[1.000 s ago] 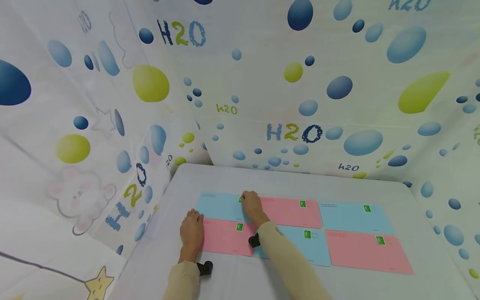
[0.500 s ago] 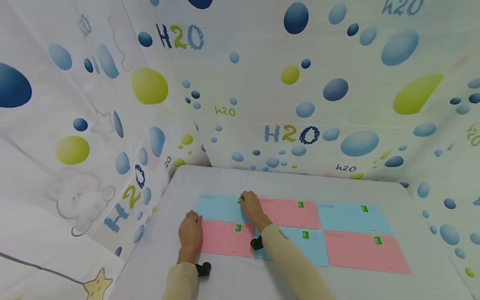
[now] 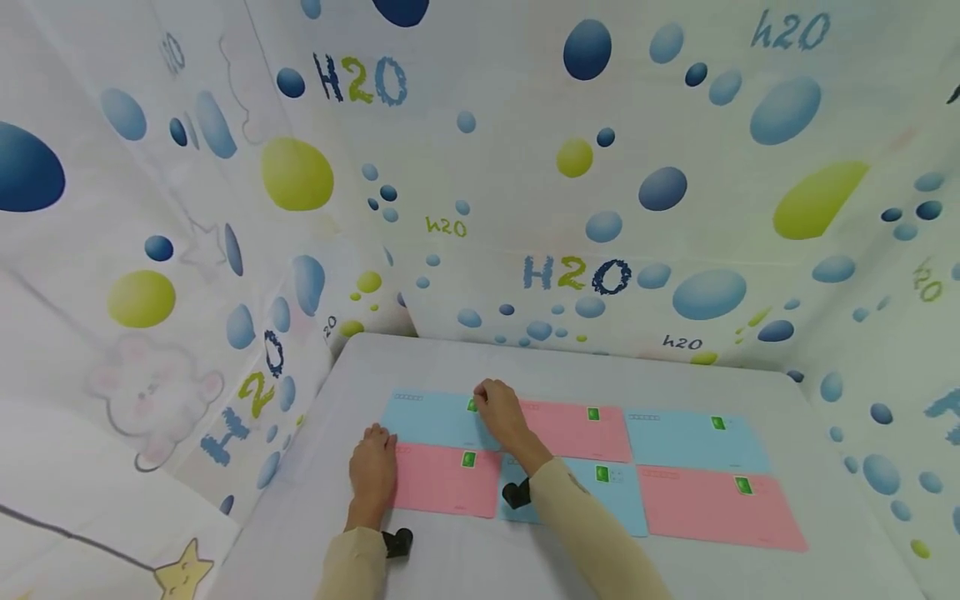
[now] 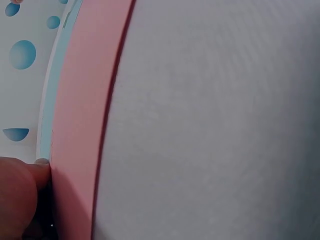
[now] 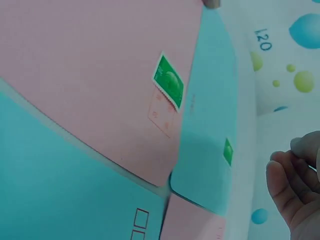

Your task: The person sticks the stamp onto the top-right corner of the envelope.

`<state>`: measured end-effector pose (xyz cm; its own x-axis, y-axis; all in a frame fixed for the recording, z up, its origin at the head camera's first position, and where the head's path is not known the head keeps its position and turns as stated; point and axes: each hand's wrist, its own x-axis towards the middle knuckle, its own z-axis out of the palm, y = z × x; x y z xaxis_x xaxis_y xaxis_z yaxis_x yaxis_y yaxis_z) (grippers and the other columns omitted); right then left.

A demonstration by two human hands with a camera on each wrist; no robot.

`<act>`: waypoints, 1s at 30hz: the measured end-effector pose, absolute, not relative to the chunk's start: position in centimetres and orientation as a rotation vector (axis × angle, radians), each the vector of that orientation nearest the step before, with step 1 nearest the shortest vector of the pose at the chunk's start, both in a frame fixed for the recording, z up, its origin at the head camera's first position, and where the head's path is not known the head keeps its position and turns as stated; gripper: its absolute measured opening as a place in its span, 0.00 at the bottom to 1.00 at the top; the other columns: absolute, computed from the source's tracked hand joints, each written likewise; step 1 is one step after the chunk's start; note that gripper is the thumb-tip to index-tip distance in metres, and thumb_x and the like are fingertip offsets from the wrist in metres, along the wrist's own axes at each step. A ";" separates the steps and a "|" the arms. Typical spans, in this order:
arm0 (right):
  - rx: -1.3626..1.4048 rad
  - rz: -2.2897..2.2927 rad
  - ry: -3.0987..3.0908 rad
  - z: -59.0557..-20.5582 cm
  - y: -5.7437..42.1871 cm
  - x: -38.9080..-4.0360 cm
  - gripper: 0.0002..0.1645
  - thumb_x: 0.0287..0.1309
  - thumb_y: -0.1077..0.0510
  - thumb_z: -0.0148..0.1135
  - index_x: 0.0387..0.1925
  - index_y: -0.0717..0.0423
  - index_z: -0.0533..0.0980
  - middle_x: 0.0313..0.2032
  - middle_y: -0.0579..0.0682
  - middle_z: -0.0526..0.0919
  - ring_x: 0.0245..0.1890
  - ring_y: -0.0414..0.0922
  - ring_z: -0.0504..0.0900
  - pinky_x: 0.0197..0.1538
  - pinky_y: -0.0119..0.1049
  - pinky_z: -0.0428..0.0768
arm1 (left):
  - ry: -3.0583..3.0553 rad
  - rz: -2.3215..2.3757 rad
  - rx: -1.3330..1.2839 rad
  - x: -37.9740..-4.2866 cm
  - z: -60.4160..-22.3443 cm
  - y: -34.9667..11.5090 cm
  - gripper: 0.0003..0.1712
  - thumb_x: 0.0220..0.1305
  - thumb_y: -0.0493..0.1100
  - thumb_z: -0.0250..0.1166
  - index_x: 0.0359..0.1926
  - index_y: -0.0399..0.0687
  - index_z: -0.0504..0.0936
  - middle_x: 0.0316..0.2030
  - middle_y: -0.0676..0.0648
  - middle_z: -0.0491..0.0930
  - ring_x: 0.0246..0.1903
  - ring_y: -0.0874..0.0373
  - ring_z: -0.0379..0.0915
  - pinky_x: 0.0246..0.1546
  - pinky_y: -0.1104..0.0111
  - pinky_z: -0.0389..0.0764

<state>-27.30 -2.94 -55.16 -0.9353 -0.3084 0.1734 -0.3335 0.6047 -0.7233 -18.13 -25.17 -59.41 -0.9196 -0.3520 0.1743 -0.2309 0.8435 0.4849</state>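
My left hand (image 3: 373, 471) rests along the left side of a pink envelope (image 3: 446, 479), fingertips near its upper left corner. In the left wrist view, the thumb (image 4: 30, 175) lies at the edge of this envelope. Behind it lies a blue envelope (image 3: 427, 417) with a green stamp (image 5: 228, 151) at its upper right. My right hand (image 3: 501, 412) hovers by that stamp, and the right wrist view shows its fingers loosely bent, apart from the paper, with nothing visible between them. The pink envelope's own green stamp (image 5: 169, 81) sits above a printed square.
More stamped envelopes continue the two rows rightward: a pink one (image 3: 573, 429) and a blue one (image 3: 693, 442) behind, a blue one (image 3: 573, 496) and a pink one (image 3: 712, 517) in front. A white cloth covers the table (image 3: 450, 558). Printed curtains stand behind and beside it.
The head view has shifted slightly, so the envelopes appear further left. My right hand has drawn a little away from the blue envelope's stamp, which shows more. The left hand stays at the pink envelope.
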 end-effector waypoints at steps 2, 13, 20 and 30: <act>0.572 1.257 -2.770 -54.8 -2.6 -27.1 0.10 0.72 0.61 0.54 0.44 0.62 0.80 0.38 0.54 0.83 0.35 0.43 0.79 0.38 0.33 0.80 | -2.760 -0.679 0.433 -18.2 -59.4 -25.2 0.20 0.72 0.38 0.58 0.55 0.25 0.80 0.61 0.26 0.74 0.63 0.32 0.71 0.61 0.42 0.74; 0.482 1.301 -2.649 -54.1 0.6 -25.4 0.08 0.68 0.60 0.60 0.42 0.59 0.82 0.36 0.50 0.84 0.34 0.42 0.80 0.36 0.31 0.81 | -2.725 -0.682 0.372 -18.8 -59.8 -25.7 0.19 0.71 0.37 0.58 0.53 0.24 0.80 0.59 0.25 0.75 0.60 0.30 0.74 0.58 0.41 0.76; 0.484 1.274 -2.532 -54.3 2.6 -24.2 0.05 0.67 0.60 0.63 0.40 0.58 0.82 0.35 0.50 0.84 0.32 0.41 0.79 0.36 0.32 0.81 | -2.680 -0.783 0.399 -18.7 -59.9 -26.7 0.20 0.71 0.37 0.59 0.55 0.23 0.78 0.60 0.26 0.74 0.61 0.30 0.72 0.59 0.40 0.75; 0.422 1.263 -2.577 -53.1 5.1 -23.0 0.04 0.66 0.59 0.64 0.40 0.55 0.82 0.35 0.47 0.83 0.33 0.38 0.77 0.37 0.29 0.81 | -2.665 -0.955 0.435 -18.8 -59.3 -27.9 0.24 0.72 0.39 0.57 0.60 0.24 0.75 0.63 0.27 0.72 0.67 0.32 0.66 0.67 0.42 0.69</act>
